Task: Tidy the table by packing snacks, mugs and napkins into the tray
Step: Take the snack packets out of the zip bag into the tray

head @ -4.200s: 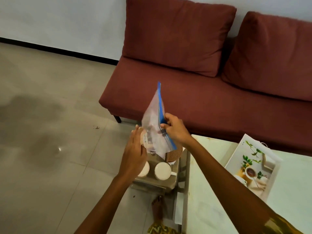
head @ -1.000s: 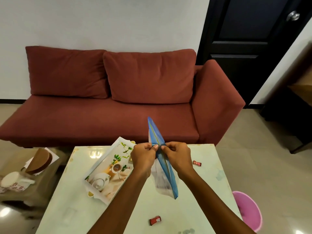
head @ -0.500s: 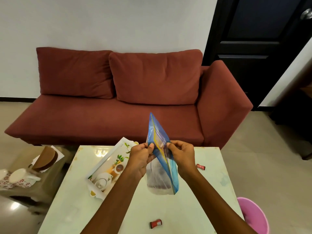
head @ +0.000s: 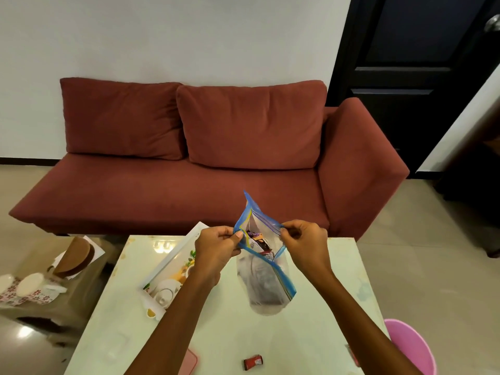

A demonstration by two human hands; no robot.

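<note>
Head view: left forearm (head: 186, 304) overlaps tray (head: 170, 260), sofa (head: 189, 185) beyond.

A clear zip bag (head: 266, 282) with a blue seal hung upright above the middle of the bench (head: 311, 334). Its mouth was pulled open, with the left hand (head: 216, 247) and right hand (head: 305, 244) each pinching one lip. Snack packets (head: 259, 244) showed inside. A white, flower-printed tray (head: 167, 274) lay askew on the bench's far left part. A small red snack (head: 253, 362) lay by the bench's near edge. White mugs (head: 29, 286) stood off the bench, to its left.
</note>
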